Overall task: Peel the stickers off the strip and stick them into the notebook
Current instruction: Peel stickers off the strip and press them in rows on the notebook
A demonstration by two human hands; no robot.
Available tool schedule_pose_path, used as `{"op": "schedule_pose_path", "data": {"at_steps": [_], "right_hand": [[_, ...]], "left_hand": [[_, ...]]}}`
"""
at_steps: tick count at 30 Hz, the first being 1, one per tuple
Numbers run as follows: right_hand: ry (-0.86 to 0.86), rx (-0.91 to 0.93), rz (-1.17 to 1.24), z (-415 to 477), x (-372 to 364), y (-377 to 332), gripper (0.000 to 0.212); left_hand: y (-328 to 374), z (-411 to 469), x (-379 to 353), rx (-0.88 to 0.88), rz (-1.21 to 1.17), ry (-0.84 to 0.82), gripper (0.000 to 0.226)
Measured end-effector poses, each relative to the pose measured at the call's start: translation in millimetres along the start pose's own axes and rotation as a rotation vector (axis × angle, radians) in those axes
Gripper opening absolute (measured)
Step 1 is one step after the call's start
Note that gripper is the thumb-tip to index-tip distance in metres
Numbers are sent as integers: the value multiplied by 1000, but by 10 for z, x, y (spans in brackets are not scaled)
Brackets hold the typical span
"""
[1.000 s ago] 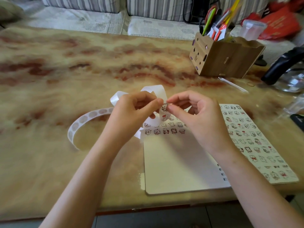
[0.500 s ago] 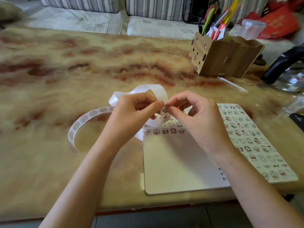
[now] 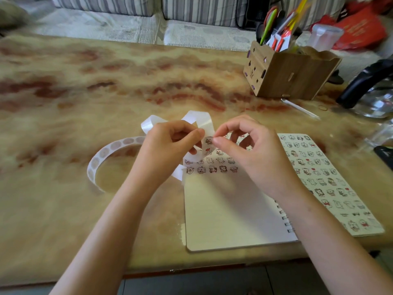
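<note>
A long white sticker strip (image 3: pixel 110 149) curls across the table and loops up into my left hand (image 3: pixel 170 150), which grips it above the notebook. My right hand (image 3: pixel 244 150) pinches a small sticker (image 3: pixel 209 140) on the strip between thumb and forefinger, right beside my left fingertips. The open spiral notebook (image 3: pixel 229 209) lies under both hands. Its left page carries rows of small cartoon stickers near the top and is blank below. The right page (image 3: pixel 331 184) is covered with stickers.
A wooden pen holder (image 3: pixel 291 73) with pens and scissors stands at the back right. A black-handled glass object (image 3: pixel 370 86) sits at the far right edge. A thin clear stick (image 3: pixel 299 108) lies before the holder. The table's near edge runs just below the notebook.
Both hands stayed nearly in place above the notebook. The strip's loop shifted slightly and my right fingertips worked at the sticker.
</note>
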State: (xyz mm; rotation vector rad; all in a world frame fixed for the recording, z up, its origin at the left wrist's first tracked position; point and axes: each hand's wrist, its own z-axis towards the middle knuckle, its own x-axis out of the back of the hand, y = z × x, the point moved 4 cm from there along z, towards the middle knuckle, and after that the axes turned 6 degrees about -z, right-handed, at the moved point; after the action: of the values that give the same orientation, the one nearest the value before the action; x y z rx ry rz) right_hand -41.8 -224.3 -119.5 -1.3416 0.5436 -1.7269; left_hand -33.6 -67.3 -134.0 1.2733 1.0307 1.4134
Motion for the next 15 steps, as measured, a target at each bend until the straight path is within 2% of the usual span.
{"op": "schedule_pose_path", "data": {"at_steps": [3, 5, 9, 15], "right_hand": [[35, -97, 168, 9, 102, 11, 5], [42, -224, 192, 24, 235, 88, 3], [-95, -473, 48, 23, 420, 324, 4], [-192, -537, -163, -52, 437, 412, 6]], "left_hand": [[-12, 6, 10, -12, 5, 21, 17], [-25, 10, 13, -8, 11, 26, 17], [-51, 18, 11, 4, 24, 17, 18], [-56, 16, 16, 10, 39, 19, 18]]}}
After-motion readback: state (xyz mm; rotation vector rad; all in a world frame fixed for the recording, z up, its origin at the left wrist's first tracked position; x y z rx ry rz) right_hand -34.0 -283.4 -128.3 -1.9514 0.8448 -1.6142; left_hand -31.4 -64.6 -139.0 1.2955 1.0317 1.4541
